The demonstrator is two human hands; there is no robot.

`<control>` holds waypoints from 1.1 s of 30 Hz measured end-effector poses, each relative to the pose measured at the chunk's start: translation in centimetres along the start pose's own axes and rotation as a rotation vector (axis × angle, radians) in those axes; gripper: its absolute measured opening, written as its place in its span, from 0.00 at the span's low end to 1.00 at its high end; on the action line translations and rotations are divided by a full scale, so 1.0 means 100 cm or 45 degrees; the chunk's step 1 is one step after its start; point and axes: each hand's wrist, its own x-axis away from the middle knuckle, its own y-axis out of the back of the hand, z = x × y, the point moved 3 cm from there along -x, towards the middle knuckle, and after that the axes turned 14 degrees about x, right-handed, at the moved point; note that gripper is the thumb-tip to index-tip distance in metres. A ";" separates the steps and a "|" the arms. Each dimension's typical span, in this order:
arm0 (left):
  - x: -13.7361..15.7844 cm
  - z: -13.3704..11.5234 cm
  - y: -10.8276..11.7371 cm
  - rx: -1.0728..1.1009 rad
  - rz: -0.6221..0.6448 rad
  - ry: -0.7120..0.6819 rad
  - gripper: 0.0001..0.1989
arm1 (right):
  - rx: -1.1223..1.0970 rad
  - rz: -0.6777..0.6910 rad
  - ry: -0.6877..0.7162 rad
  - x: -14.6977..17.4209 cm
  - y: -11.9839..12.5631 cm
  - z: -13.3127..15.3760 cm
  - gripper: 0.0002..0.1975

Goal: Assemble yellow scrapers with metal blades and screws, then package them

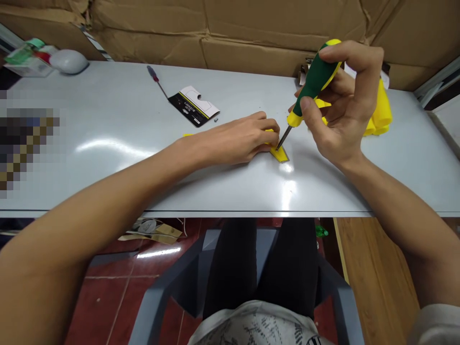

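My right hand (347, 103) is closed around the handle of a green and yellow screwdriver (316, 76). The screwdriver slants down to the left, and its metal tip meets a flat yellow piece (281, 155) on the table. My left hand (257, 136) presses that yellow piece against the tabletop with curled fingers, covering most of it. Another bit of yellow shows behind the left wrist; whether it belongs to the same piece I cannot tell. The exact contact at the tip is too small to make out.
A thin screwdriver (153, 74) lies beyond a black and white packaging card (194, 106), with a small metal part (216, 120) beside it. Bulky yellow material (383, 112) sits behind my right hand. A white rounded object (69, 61) is far left. Cardboard (161, 28) lines the back.
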 end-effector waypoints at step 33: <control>0.003 0.003 0.017 -0.107 -0.169 0.096 0.19 | -0.305 0.386 0.437 -0.015 0.036 0.016 0.36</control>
